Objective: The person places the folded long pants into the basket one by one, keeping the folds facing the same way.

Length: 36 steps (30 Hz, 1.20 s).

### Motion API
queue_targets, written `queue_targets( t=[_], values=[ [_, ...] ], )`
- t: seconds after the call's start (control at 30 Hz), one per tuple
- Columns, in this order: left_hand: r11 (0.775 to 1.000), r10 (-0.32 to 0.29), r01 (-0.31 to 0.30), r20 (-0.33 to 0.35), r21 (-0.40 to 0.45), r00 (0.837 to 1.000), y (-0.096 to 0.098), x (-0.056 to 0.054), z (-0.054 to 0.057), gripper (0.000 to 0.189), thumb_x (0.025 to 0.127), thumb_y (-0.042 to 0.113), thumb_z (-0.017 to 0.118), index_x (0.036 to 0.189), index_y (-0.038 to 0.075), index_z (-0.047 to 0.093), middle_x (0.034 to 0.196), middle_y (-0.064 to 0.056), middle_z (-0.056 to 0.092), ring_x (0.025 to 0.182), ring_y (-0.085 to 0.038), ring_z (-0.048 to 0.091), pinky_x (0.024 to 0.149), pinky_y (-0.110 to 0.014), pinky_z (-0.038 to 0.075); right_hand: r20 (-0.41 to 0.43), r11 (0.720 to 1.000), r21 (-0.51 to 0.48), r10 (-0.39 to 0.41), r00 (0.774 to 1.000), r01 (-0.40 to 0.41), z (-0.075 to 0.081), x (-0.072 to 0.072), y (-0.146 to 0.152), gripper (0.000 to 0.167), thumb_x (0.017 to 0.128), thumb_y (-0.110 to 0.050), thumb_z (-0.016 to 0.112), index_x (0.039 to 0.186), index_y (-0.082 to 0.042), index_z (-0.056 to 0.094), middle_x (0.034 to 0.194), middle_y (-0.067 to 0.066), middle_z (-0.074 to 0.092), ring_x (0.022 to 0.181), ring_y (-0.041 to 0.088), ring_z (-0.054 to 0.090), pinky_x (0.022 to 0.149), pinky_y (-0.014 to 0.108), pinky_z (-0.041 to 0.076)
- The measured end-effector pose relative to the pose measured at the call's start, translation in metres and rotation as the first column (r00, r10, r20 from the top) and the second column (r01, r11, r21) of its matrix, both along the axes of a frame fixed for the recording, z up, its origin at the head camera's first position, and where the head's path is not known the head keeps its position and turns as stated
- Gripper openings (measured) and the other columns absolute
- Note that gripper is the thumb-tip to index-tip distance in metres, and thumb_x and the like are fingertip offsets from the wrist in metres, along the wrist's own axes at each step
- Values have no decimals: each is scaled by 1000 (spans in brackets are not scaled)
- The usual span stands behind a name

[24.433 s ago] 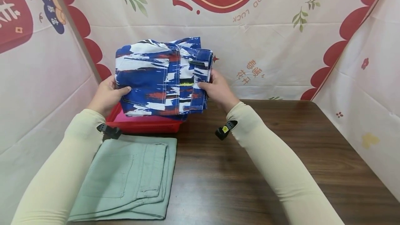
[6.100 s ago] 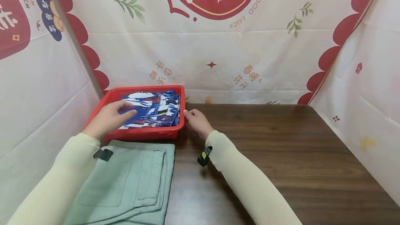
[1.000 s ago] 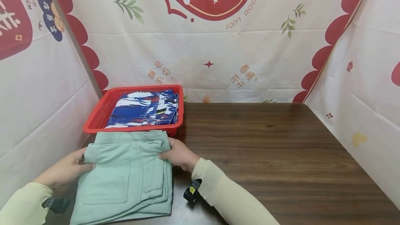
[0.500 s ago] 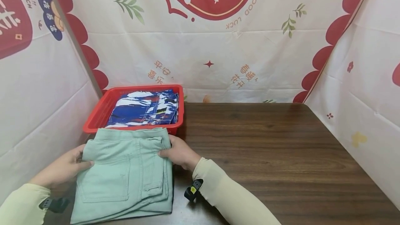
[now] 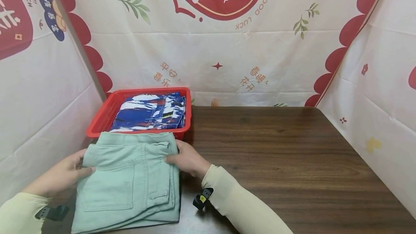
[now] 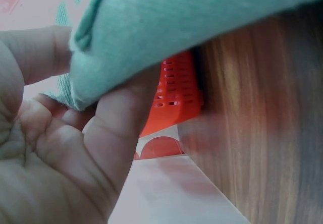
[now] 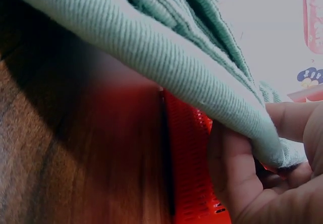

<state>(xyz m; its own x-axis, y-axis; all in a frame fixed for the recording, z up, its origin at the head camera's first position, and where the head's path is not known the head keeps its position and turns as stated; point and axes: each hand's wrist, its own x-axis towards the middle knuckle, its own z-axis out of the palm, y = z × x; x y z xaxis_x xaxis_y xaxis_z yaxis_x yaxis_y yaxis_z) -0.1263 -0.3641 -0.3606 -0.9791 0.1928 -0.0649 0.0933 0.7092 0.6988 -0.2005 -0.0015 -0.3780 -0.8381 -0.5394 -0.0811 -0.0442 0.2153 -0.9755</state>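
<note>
Folded pale green jeans (image 5: 108, 183) lie at the front left, with a back pocket facing up. My left hand (image 5: 61, 174) grips their left edge, thumb on top and fingers underneath. At the far right corner my right hand (image 5: 190, 160) pinches the layers the same way. Both wrist views show the held edge of the green jeans (image 6: 166, 22) raised off the table, fingers (image 7: 234, 163) below the cloth. Just behind, a red plastic basket (image 5: 94, 127) holds folded blue, white and red patterned trousers (image 5: 139, 113). The green cloth overlaps the basket's front side in the head view.
The brown wooden table (image 5: 276, 161) stretches off to the right. Printed white cloth walls (image 5: 208, 53) enclose it at the back and both sides, the left one close to my left hand. Black wrist cameras (image 5: 202, 198) hang under both forearms.
Earlier both hands held the patterned trousers above the basket; later these lay inside it. Now my hands hold the green jeans, whose far edge has risen slightly in the last second.
</note>
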Motion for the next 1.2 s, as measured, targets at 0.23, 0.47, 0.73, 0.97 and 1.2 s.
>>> queue_targets(
  t=[0.23, 0.47, 0.73, 0.97, 1.2],
  values=[
    [999, 34, -34, 16, -19, 999, 2, 5, 7, 69, 94, 16, 68, 147, -7, 30, 135, -28, 52, 115, -36, 56, 81, -33, 55, -12, 1000, 9, 0, 1000, 0, 4, 1, 2, 41, 92, -9, 69, 131, -15, 58, 109, -3, 67, 93, 17, 63, 93, 40, 52],
    [999, 28, -29, -46, -19, 999, 2, 9, 16, 64, 95, 13, 67, 146, -4, 33, 134, -26, 53, 110, -22, 58, 77, -31, 55, -84, 999, 36, 15, 996, -12, 11, 1, 6, 43, 92, -13, 70, 133, -17, 56, 111, -5, 66, 95, 15, 62, 96, 41, 50],
    [999, -10, 3, -191, -40, 982, 0, 6, 27, 54, 96, 12, 66, 143, 2, 40, 125, -12, 59, 101, 6, 54, 74, -24, 52, -206, 999, 51, 16, 978, -6, 25, -4, 10, 42, 92, -15, 70, 132, -17, 58, 112, -3, 66, 95, 14, 61, 94, 38, 50],
    [997, -16, 0, -214, -74, 977, 3, 2, 35, 51, 97, 15, 65, 142, 4, 41, 125, -12, 58, 99, -1, 59, 72, -25, 54, -181, 1000, 21, -18, 983, 22, 30, -7, 13, 44, 93, -14, 69, 135, -17, 56, 114, -2, 66, 97, 16, 61, 96, 41, 50],
    [999, 13, -23, -248, -37, 969, 11, 1, 36, 47, 97, 13, 65, 138, 4, 43, 122, -15, 59, 98, 2, 59, 70, -26, 54, -216, 994, 52, -81, 973, 94, 34, -8, 12, 40, 91, -13, 70, 130, -16, 59, 114, -1, 65, 98, 16, 60, 95, 42, 49]
  ],
)
